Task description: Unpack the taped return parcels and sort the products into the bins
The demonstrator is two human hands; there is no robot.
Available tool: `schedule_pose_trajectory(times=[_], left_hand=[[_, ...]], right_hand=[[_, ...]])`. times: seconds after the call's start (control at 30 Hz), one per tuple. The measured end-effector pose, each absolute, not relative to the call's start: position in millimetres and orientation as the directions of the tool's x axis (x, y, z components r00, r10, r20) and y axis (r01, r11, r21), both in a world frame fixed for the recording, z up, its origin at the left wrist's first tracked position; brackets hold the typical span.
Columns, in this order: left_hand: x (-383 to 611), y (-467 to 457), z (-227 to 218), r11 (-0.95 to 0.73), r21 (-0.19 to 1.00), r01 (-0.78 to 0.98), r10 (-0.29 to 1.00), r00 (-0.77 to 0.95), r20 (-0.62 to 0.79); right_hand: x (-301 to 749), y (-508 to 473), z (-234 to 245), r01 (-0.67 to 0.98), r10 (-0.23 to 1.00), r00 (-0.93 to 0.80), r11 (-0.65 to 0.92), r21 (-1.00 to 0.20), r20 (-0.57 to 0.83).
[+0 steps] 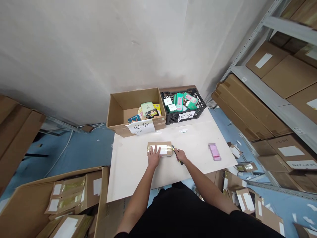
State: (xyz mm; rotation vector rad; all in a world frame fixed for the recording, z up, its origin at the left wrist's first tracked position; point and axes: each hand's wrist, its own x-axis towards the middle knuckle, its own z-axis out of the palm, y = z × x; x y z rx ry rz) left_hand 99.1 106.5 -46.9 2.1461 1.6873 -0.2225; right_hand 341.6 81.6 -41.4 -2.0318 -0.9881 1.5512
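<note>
A small taped cardboard parcel [159, 148] with a white label lies in the middle of the white table [128, 172]. My left hand [154, 157] rests flat on the parcel's near left part, fingers spread. My right hand [181, 155] is closed round a yellow-and-black utility knife [177, 154], whose tip sits at the parcel's right end.
At the table's far edge stand an open cardboard box [119, 112] with small packs and a black crate [184, 115] of green and white boxes, both with paper signs. A blurred pink item [214, 151] lies to the right. Parcels fill a box [24, 205] at lower left; shelving with cartons stands right.
</note>
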Motion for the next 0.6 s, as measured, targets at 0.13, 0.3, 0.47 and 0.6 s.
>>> schedule_pose_trajectory(times=[0.13, 0.3, 0.47, 0.6], left_hand=[[100, 104, -43, -0.195, 0.196, 0.961, 0.899, 0.255, -0.357], [99, 114, -27, -0.215, 0.198, 0.956, 0.894, 0.275, -0.354], [86, 150, -8, -0.226, 0.223, 0.948, 0.873, 0.299, -0.385], [78, 153, -3, -0.184, 0.210, 0.960, 0.846, 0.264, -0.463]], right_hand=[[352, 63, -37, 0.387, 0.740, 0.087, -0.642, -0.662, -0.667], [342, 41, -45, 0.300, 0.734, 0.139, -0.671, -0.678, -0.665], [299, 36, -61, 0.069, 0.615, 0.493, -0.733, -0.676, -0.616], [280, 45, -63, 0.102, 0.600, 0.551, -0.738, -0.667, -0.580]])
